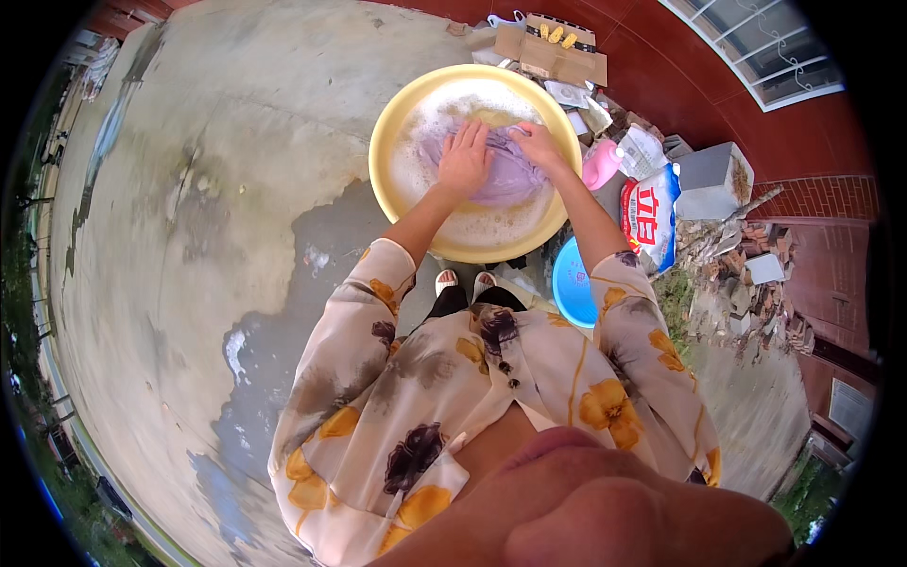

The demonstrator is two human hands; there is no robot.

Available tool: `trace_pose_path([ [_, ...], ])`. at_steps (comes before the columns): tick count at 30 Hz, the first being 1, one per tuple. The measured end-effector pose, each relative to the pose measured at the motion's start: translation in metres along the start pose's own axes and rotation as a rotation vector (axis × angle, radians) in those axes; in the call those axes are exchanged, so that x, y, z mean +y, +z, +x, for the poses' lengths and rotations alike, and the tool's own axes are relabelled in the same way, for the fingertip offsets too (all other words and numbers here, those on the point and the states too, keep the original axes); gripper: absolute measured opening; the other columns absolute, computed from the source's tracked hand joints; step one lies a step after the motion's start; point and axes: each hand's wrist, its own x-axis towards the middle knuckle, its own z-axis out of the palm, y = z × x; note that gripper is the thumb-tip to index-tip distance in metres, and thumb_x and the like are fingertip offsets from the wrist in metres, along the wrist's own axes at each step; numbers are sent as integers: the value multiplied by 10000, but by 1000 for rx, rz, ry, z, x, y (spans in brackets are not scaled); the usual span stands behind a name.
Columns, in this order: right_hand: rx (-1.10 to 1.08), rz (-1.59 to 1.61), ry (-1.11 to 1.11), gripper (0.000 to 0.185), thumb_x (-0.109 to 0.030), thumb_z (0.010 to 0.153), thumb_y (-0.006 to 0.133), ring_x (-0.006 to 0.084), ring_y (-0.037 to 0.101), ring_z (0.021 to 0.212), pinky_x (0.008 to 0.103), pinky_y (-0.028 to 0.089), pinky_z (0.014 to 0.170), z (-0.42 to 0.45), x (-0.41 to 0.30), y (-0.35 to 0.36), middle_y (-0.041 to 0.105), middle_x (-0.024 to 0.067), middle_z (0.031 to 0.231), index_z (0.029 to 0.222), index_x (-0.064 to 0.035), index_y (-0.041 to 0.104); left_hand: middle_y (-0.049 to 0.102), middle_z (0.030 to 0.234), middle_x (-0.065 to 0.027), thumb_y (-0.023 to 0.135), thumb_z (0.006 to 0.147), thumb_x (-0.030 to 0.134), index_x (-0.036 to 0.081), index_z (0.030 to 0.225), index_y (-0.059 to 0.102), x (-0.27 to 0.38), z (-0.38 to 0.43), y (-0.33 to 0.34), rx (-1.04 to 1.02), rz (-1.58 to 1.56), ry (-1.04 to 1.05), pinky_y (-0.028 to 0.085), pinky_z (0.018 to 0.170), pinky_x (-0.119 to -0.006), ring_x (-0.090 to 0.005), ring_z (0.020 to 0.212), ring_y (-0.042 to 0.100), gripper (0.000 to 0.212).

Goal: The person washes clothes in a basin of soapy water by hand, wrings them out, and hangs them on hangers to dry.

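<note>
A large yellow plastic basin (386, 205) stands on the concrete in front of me, holding sudsy water (414, 170). In it lies a wet lilac cloth (506, 181), bunched up and partly under the foam. My left hand (465, 159) rests flat on the cloth, fingers slightly apart and pointing to the far side. At the cloth's far right part, my right hand (536, 145) pinches a fold between thumb and fingers. The lower parts of the cloth are hidden by suds and by my hands.
Right of the basin are a pink bottle (602, 164), a detergent bag (649, 216) and a blue basin (571, 283). Behind them lie a grey block (712, 181) and brick rubble (751, 283). A cardboard box (560, 53) with corn cobs stands beyond. Wet concrete (283, 368) spreads at left.
</note>
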Motion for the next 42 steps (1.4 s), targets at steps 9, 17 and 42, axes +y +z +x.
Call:
trace_pose_path([
  [9,303,-600,36,278,-170,879,491,432,568,1138,486,448,977,32,80,80,638,254,1096,1028,-57,696,278,1555,-178,552,923,377,84,1503,308,-38,-15,78,-442,254,-174,252,1129,-557,-344,1427,279,694],
  [17,-226,-1084,-13,284,-299,866,596,307,664,990,380,503,925,15,4,51,710,154,938,949,-52,709,440,1451,-231,591,901,291,68,1467,397,-106,-39,56,-930,-122,-260,378,1074,-456,-377,1308,467,638],
  [42,165,505,-207,237,-236,952,626,158,668,866,334,583,804,-60,-155,-128,674,70,936,1042,-23,675,662,845,-15,777,837,283,20,1037,671,49,73,-113,-299,-851,-380,501,666,-277,-105,706,602,347],
])
